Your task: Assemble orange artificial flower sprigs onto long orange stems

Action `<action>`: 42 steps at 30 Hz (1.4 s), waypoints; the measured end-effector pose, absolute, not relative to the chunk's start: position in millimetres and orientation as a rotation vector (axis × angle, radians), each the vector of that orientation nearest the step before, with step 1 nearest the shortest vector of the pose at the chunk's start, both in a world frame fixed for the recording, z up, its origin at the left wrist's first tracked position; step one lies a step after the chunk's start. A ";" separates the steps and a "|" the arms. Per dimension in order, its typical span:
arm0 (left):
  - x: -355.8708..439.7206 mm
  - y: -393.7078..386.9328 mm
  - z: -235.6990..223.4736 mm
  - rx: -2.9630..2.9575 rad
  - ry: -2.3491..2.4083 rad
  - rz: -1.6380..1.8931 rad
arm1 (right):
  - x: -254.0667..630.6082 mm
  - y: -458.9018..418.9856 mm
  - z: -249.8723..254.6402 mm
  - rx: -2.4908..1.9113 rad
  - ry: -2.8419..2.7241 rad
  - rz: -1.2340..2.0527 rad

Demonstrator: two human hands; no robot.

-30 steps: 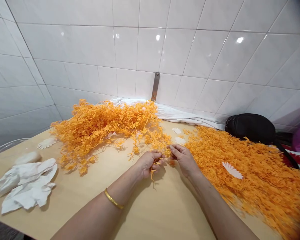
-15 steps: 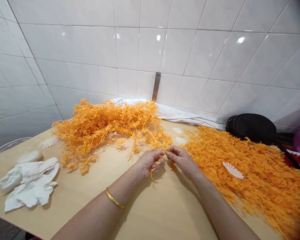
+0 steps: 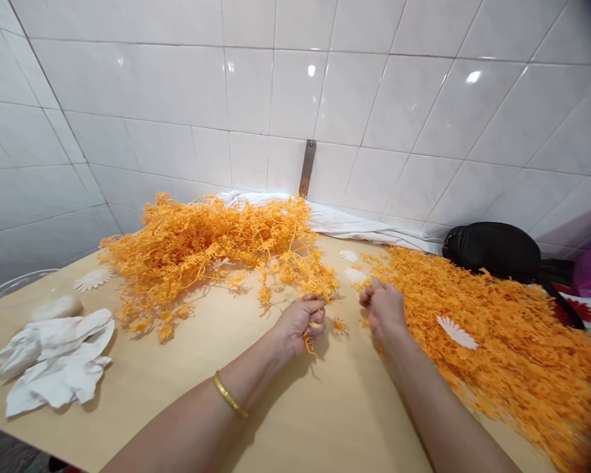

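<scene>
At 6 o'clock, orange stems (image 3: 308,344) are clamped in L hand (image 3: 298,327); at approx. 4, R hand (image 3: 385,307) is held nr orange pile (image 3: 502,315), fingers curled, grip can't be told.

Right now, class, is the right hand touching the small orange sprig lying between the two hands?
Apart. The head view shows a strip of tabletop between the right hand and the sprig.

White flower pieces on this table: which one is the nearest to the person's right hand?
The front white piece of the close pair just beyond the right hand. Its partner lies nearer the tiled wall; the others are well to the left or right.
</scene>
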State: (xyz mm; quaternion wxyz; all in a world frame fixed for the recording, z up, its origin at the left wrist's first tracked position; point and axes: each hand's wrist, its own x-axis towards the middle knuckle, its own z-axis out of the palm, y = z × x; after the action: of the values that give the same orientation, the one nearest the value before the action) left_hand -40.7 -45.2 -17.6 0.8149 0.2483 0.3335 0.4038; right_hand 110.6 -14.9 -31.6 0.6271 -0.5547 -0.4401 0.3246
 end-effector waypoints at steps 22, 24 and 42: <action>-48.0 -38.1 -18.5 0.548 0.749 0.820 | 80.8 -40.1 -20.6 -1.104 -1.506 1.131; -47.6 -39.1 -16.7 0.542 0.766 0.832 | 79.0 -38.1 -23.1 -1.069 -1.373 1.179; -33.3 -49.1 -27.6 0.603 0.771 0.932 | 74.1 -47.1 -3.3 -1.229 -1.381 0.919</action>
State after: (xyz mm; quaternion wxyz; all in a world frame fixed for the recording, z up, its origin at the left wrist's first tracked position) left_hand -33.3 -49.1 -27.6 0.7803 0.2789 0.3568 0.4313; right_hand 74.1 -47.1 -3.3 0.5130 -0.5111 -0.5741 0.3821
